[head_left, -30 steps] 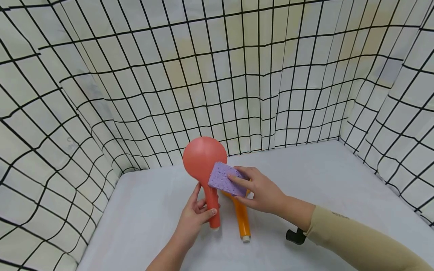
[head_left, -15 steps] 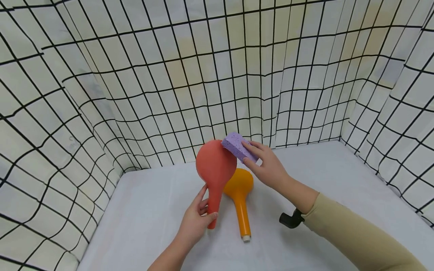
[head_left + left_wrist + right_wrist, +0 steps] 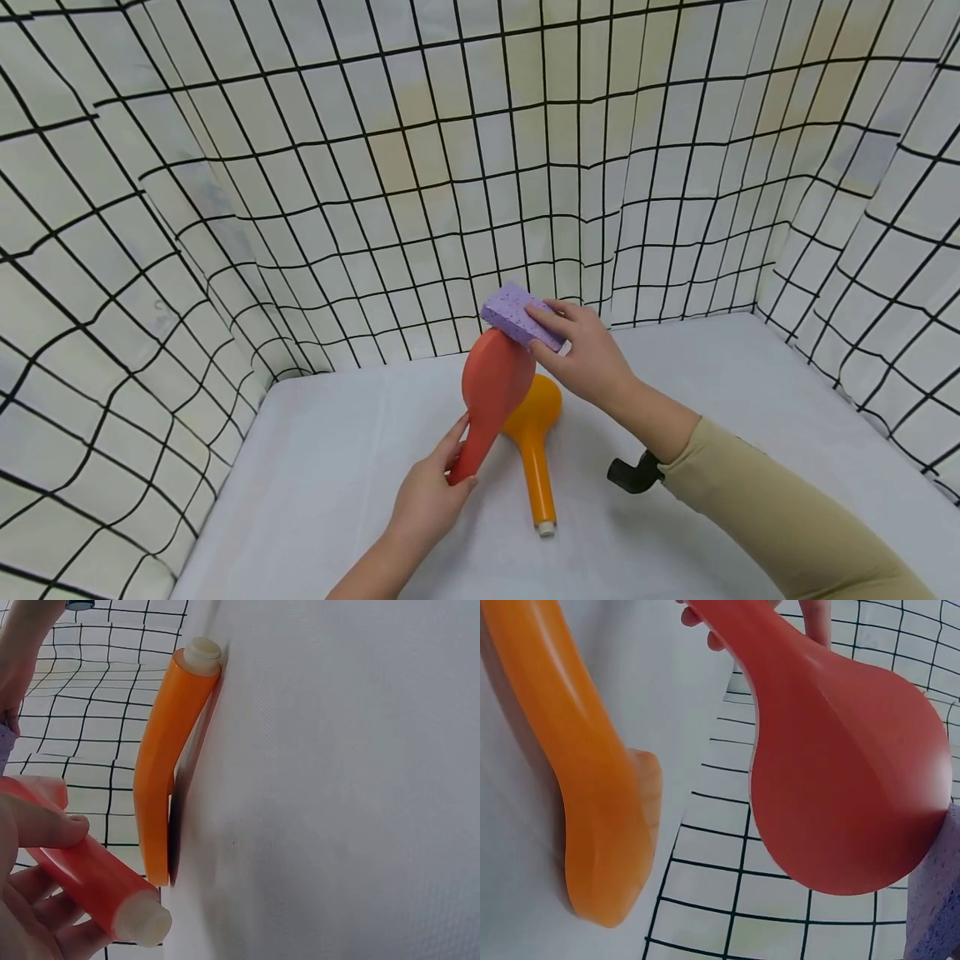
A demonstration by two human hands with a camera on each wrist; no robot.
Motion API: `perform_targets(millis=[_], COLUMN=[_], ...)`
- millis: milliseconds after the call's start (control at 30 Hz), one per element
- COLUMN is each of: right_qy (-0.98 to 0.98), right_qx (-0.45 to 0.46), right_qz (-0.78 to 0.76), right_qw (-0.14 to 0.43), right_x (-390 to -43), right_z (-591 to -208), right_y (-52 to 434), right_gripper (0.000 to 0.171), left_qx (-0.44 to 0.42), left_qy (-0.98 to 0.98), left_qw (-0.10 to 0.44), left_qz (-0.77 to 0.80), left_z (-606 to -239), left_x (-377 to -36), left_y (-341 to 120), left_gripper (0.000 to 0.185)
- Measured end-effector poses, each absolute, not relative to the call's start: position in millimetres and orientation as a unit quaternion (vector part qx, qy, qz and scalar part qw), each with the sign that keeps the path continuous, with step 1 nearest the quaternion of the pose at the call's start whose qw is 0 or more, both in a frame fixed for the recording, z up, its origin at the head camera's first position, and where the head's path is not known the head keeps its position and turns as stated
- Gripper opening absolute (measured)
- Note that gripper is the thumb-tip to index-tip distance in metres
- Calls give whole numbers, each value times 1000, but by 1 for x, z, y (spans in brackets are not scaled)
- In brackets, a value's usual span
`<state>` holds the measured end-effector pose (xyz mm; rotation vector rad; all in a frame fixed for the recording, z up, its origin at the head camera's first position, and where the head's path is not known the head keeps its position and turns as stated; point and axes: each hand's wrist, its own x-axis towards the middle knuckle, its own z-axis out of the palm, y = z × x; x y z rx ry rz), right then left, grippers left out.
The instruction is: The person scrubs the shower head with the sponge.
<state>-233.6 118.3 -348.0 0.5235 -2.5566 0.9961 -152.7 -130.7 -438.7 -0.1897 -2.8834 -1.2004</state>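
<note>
My left hand (image 3: pixel 431 492) grips a red handheld shower head (image 3: pixel 491 383) by its handle, thumb on one side and fingers on the other. Its round head is turned partly edge-on, and a pale connector (image 3: pixel 142 919) shows at the handle's end in the left wrist view. Between thumb and fingers, my right hand (image 3: pixel 596 354) holds a purple sponge (image 3: pixel 513 308) at the upper rim of the red head. In the right wrist view the sponge (image 3: pixel 934 900) meets that rim. An orange shower head (image 3: pixel 536 458) lies on the table behind, partly overlapped by the red one.
A white-covered table (image 3: pixel 337 475) lies under the hands. White cloth walls with a black grid (image 3: pixel 420 208) enclose it at the back and sides. A black bent piece (image 3: pixel 632 475) sticks out from the right wrist, below the tan sleeve (image 3: pixel 757 500).
The sponge has moved from the red shower head's neck up to its top rim. The left hand has tilted and turned the red head rightward, nearly edge-on. The orange one has stayed put.
</note>
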Motion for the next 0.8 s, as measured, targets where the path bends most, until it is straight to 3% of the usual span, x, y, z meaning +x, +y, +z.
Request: perform_targets(millis=[400,600,800], right_qy=[-850,-813,-796], right_qx=[363,438,489], right_qz=[153,97,32], right_qw=[349,371,355], right_x=[-222,-211,-200], right_z=[-349,-355,-366], right_y=[105,101,106], right_gripper=[47,48,51], left_qx=[-69,-68,-68], left_qy=[-928,-926,-917], left_qw=[33,51,50], left_qz=[-364,-367,-390], left_z=[-439,-442,-443], left_x=[-150,-152,-151], left_y=[-131,-131,-132], left_gripper=[81,76,70])
